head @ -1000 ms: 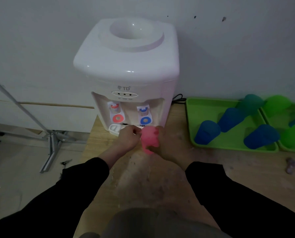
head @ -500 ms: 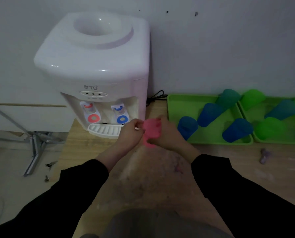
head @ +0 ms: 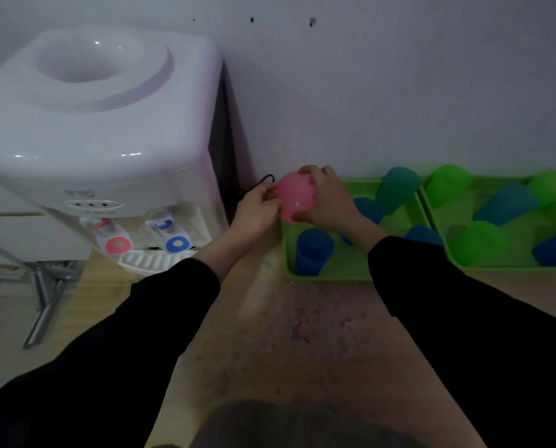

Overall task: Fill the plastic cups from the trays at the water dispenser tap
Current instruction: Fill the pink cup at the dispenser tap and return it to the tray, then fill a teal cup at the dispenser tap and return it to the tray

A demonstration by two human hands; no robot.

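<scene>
Head view: the pink cup is in the air just to the right of the water dispenser, level with its front panel and clear of the table. Both hands hold it. The right hand grasps it from the side away from the dispenser, with fingers curled over the top and the thumb under. The left hand pinches its edge on the dispenser side.

The cup is tipped so that one round end faces the camera. Its long axis therefore runs roughly toward the viewer rather than upright, and I cannot tell whether that end is the base or the mouth.

The blue tap and the red tap sit in the dispenser's front recess above the drip tray, down and to the left of the cup. The left hand is nearer to them, and the blue tap is the closer of the two. I judge the cup must be turned mouth-up and carried left under a spout. The dispenser's right front corner lies along that path.

Further right of the dispenser, a green tray holds a blue cup and a teal cup, among others. A second tray lies beyond it. A black cable runs behind the dispenser's right side.
</scene>
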